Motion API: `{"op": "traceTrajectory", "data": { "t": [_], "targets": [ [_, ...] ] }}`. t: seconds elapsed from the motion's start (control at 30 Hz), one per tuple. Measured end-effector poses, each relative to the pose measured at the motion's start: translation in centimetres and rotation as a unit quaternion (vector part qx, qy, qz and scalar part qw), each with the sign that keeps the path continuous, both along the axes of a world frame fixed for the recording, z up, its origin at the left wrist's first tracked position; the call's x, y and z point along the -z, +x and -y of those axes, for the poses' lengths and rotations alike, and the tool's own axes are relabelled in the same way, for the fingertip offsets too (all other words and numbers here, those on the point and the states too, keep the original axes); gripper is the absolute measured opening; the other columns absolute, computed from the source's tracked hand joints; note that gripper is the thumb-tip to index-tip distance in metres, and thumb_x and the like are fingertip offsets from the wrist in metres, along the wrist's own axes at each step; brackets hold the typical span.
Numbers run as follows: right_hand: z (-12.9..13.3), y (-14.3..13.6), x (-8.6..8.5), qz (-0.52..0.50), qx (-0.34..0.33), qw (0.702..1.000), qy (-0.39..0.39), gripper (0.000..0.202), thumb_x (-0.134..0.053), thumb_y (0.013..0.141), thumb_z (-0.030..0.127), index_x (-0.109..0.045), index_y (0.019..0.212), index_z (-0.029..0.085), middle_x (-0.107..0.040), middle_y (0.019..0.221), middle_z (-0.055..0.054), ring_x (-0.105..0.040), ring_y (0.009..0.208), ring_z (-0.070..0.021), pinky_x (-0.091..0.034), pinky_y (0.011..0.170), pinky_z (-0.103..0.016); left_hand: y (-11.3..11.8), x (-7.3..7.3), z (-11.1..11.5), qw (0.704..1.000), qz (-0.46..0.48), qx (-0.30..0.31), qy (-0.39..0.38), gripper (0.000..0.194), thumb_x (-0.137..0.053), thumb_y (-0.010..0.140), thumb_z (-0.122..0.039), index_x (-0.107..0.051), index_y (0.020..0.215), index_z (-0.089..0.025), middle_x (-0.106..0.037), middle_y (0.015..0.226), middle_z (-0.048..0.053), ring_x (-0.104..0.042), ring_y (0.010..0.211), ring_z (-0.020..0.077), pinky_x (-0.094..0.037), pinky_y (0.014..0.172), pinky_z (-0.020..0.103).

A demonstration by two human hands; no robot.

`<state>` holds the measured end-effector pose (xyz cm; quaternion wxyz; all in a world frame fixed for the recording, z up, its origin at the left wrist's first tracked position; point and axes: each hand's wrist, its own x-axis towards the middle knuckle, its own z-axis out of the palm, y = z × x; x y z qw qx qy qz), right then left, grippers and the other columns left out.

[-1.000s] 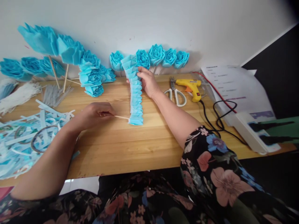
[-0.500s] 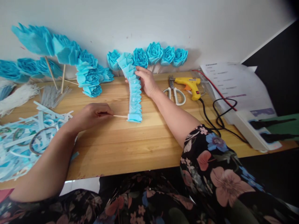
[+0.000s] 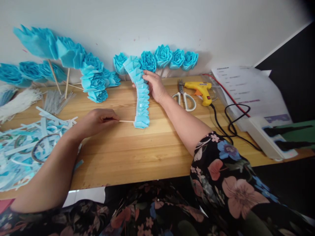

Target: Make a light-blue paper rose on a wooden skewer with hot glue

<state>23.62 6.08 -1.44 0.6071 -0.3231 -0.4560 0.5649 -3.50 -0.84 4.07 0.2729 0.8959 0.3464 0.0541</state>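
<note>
Between my hands hangs a long pleated strip of blue paper (image 3: 142, 93), with a shiny clear band along its left edge. My right hand (image 3: 155, 86) is closed on its upper part, thumb in front and other fingers behind. A thin wooden stick (image 3: 126, 121) is pinched in my left hand (image 3: 102, 118), and its far end meets the strip's lower end. The paper there is wrapped around the stick's tip. Behind the strip, finished blue paper roses (image 3: 163, 56) lean along the wall.
Blue paper roses on sticks (image 3: 70, 52) stand at the left. Paper scraps (image 3: 22, 154) lie near my left forearm. At right are scissors (image 3: 189, 102), a yellow glue gun (image 3: 203, 90) with a black cord, printed sheets (image 3: 248, 88) and a power strip (image 3: 270, 141).
The strip's lower end has wound a little further round the stick and sits slightly higher. Both hands keep nearly the same place and grip.
</note>
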Motion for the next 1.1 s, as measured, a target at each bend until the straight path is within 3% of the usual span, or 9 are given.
{"op": "traceTrajectory", "data": {
  "t": [0.4,0.53,0.67,0.93,1.1],
  "targets": [
    [-0.01,-0.03,0.05,0.020,0.007,1.000,0.005,0.038,-0.067,0.077,0.057,-0.063,0.093,0.023,-0.074,0.087,-0.002,-0.070,0.101,-0.0251,-0.060,0.088,-0.046,-0.24,0.46,-0.15,1.000,0.010,-0.023,0.000,0.031,-0.052,0.094,-0.043,-0.068,0.089,-0.017,-0.068,0.083,0.004,-0.059,0.074,0.0164,-0.044,0.068,0.026],
    [-0.21,-0.03,-0.04,0.016,0.007,1.000,-0.005,0.047,-0.072,0.067,0.061,-0.064,0.093,0.023,-0.073,0.083,-0.002,-0.069,0.105,-0.0276,-0.057,0.092,-0.049,-0.43,0.76,-0.27,0.997,0.042,-0.061,-0.011,0.026,-0.057,0.091,-0.043,-0.064,0.092,-0.018,-0.067,0.085,0.004,-0.059,0.075,0.0165,-0.046,0.069,0.027],
    [-0.42,-0.08,-0.08,0.020,0.012,1.000,-0.007,0.054,-0.074,0.057,0.069,-0.063,0.085,0.023,-0.071,0.075,-0.002,-0.066,0.113,-0.0307,-0.050,0.098,-0.053,-0.52,0.83,-0.37,0.998,0.039,-0.055,-0.009,0.024,-0.056,0.091,-0.042,-0.063,0.089,-0.019,-0.066,0.084,0.004,-0.060,0.075,0.0172,-0.047,0.069,0.027],
    [0.30,-0.15,-0.82,-0.001,0.021,1.000,0.002,0.046,-0.073,0.065,0.062,-0.062,0.088,0.024,-0.070,0.081,-0.002,-0.065,0.110,-0.0280,-0.055,0.094,-0.050,-0.66,0.12,-0.42,0.998,0.035,-0.046,0.010,0.025,-0.055,0.090,-0.041,-0.066,0.087,-0.019,-0.068,0.081,0.005,-0.058,0.071,0.0164,-0.044,0.065,0.026],
    [0.31,-0.12,-0.49,0.017,0.017,1.000,-0.002,0.043,-0.070,0.071,0.062,-0.059,0.089,0.024,-0.071,0.087,-0.002,-0.067,0.109,-0.0268,-0.058,0.090,-0.048,-0.55,0.43,-0.53,0.999,0.014,-0.033,-0.008,0.026,-0.055,0.091,-0.042,-0.068,0.088,-0.019,-0.069,0.083,0.005,-0.061,0.075,0.0174,-0.045,0.068,0.027]
  ]
}}
